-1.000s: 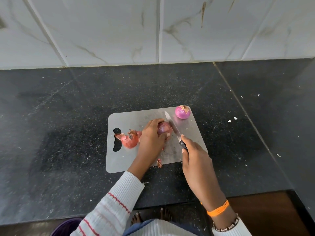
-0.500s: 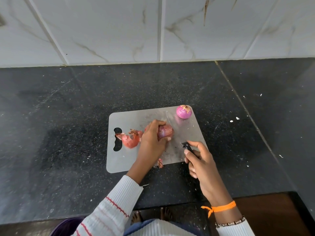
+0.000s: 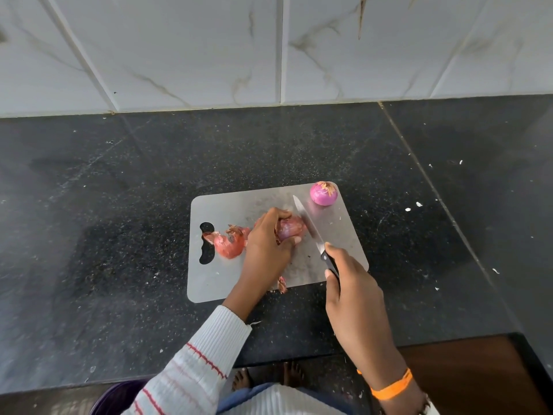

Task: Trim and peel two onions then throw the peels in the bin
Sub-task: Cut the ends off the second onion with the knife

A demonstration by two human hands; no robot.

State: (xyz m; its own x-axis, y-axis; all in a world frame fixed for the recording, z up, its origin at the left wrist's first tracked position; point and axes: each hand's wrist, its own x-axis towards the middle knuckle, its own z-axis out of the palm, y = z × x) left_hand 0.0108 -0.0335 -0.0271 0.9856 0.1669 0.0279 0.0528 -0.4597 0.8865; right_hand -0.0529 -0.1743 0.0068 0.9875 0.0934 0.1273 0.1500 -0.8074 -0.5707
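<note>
Left hand (image 3: 266, 244): fingers curled over the reddish, partly skinned onion (image 3: 289, 228), pinning it on its side against the board, likely so it cannot roll under the blade.
Right hand (image 3: 353, 292): wrapped round the black handle of the steel-bladed kitchen knife (image 3: 311, 227), forefinger stretched along the top, probably to steer the cut.
Knife: blade laid against the onion's right end, tip pointing away from the person, apparently set to trim that end.
Second onion (image 3: 323, 193): small, glossy, purple, apart at the far right corner, out of the knife's way.
Peels (image 3: 229, 241): papery red skins heaped left of the held onion; one scrap (image 3: 282, 285) at the near edge. None binned yet.
Board (image 3: 344, 235): thin grey rectangular cutting board on the black speckled counter (image 3: 119, 235).
Change: half a second ago the right hand was drawn back to the board's near edge, the blade off the onion; now the blade is back against it. Left hand's hold is unchanged.
</note>
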